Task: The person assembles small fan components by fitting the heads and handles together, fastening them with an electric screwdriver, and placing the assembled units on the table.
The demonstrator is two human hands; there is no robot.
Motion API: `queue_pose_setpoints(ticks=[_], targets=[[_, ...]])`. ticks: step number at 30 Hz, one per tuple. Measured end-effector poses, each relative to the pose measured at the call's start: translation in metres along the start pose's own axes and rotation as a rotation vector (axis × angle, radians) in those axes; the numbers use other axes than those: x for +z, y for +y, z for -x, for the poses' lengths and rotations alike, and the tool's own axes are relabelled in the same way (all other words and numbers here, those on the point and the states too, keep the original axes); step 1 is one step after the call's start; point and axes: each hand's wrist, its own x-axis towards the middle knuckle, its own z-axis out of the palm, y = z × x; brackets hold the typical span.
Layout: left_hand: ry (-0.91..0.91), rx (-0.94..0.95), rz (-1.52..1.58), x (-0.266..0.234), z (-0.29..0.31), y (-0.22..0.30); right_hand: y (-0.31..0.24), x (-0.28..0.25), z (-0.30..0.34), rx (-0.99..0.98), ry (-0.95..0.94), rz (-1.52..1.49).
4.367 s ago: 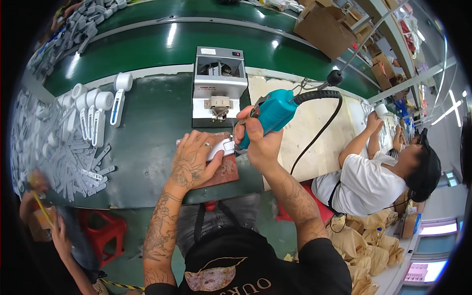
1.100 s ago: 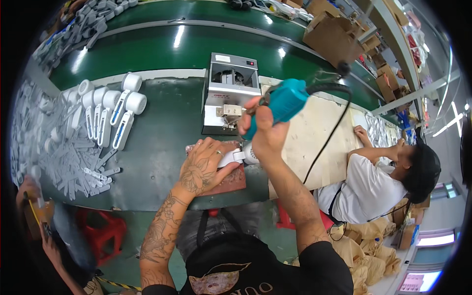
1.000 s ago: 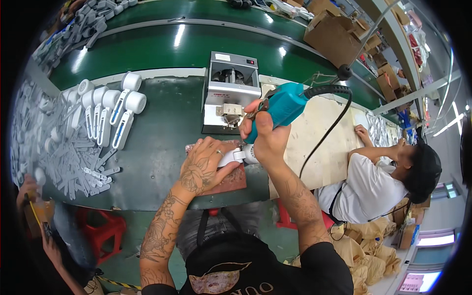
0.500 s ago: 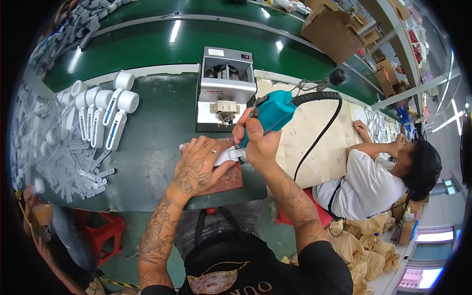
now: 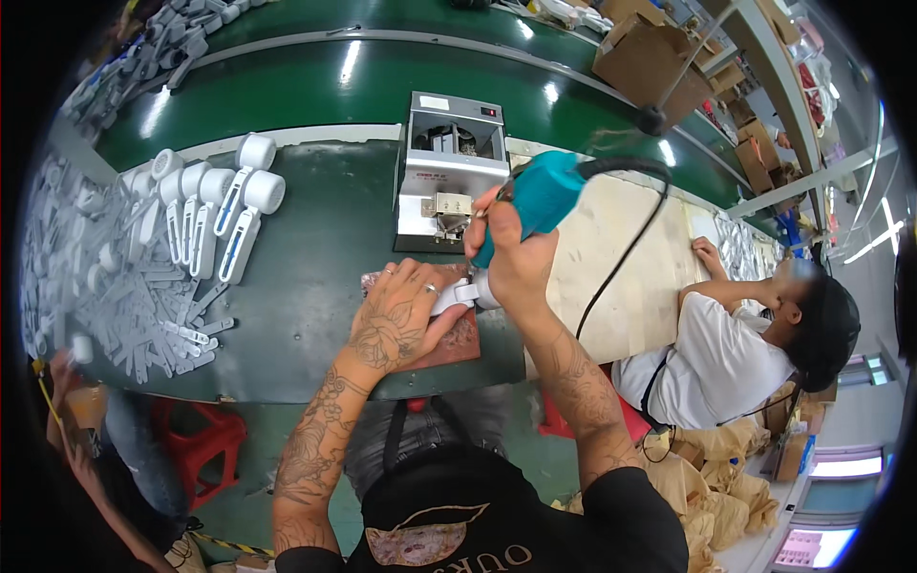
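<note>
My right hand [image 5: 521, 267] grips a teal electric screwdriver [image 5: 546, 196], its nose pointing down toward the work; the tip is hidden by my fingers. My left hand [image 5: 401, 310] is closed over a light grey-white plastic handle-like part [image 5: 458, 294] and presses it on a reddish pad [image 5: 447, 350]. One end of the part shows between my two hands, and the rest lies under my left fingers. Just beyond the pad stands a grey metal screw feeder [image 5: 449, 181], its front outlet close to my right fingers.
Several white round-headed handheld parts [image 5: 244, 215] and a heap of grey plastic strips [image 5: 158, 329] lie at left. A black cable [image 5: 626, 253] loops from the screwdriver. At right sits a co-worker [image 5: 716, 353]. Behind the bench runs a green conveyor [image 5: 287, 91]; cardboard boxes [image 5: 650, 62] stand beyond it.
My right hand and the screwdriver have risen slightly away from the plastic part. The black ball above the cable has swung upward. My left hand stays on the part; the view has shifted a little.
</note>
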Motion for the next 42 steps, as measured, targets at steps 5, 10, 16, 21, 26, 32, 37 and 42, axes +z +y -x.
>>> queue_pose_setpoints(ticks=[5,10,16,21,26,32,37,42], targets=[[0.047,0.015,-0.07,0.003,0.004,-0.004,-0.004,0.022,-0.034,-0.18,-0.003,-0.001],[0.041,0.011,-0.027,-0.002,0.001,0.003,0.014,0.018,-0.039,-0.195,-0.074,0.007],[0.051,0.012,-0.035,0.002,0.004,-0.002,0.005,0.02,-0.023,-0.079,-0.082,-0.033],[0.037,-0.019,0.021,-0.002,0.004,0.003,-0.027,-0.001,0.016,-0.039,-0.032,-0.047],[0.03,-0.033,0.013,-0.002,0.003,0.001,-0.02,-0.016,0.031,0.022,-0.114,-0.098],[0.046,-0.026,0.034,0.003,0.0,0.002,-0.018,-0.014,0.033,0.045,-0.062,-0.041],[0.033,-0.017,0.01,0.003,0.003,0.001,0.0,-0.018,0.038,0.062,-0.063,-0.091],[-0.01,-0.021,-0.001,0.003,-0.003,0.004,0.013,-0.025,0.04,0.043,-0.117,-0.259]])
